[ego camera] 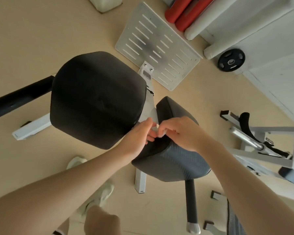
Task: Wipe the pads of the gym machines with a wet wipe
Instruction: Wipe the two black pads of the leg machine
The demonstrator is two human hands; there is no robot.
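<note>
Two dark pads of a white-framed gym machine lie below me: a large black pad [97, 97] on the left and a smaller grey pad [173, 160] on the right. My left hand [139, 133] and my right hand [182, 133] meet just above the grey pad's near-left edge. Both pinch a small white wet wipe [157, 130] between their fingertips; only a sliver of it shows between the fingers.
A white slotted footplate [158, 46] stands beyond the pads. Red and white foam rollers [185, 12] and a black weight plate [231, 60] lie at the back right. Another machine's frame with a chrome bar [248, 138] stands to the right. My shoes [105, 194] rest on the beige floor.
</note>
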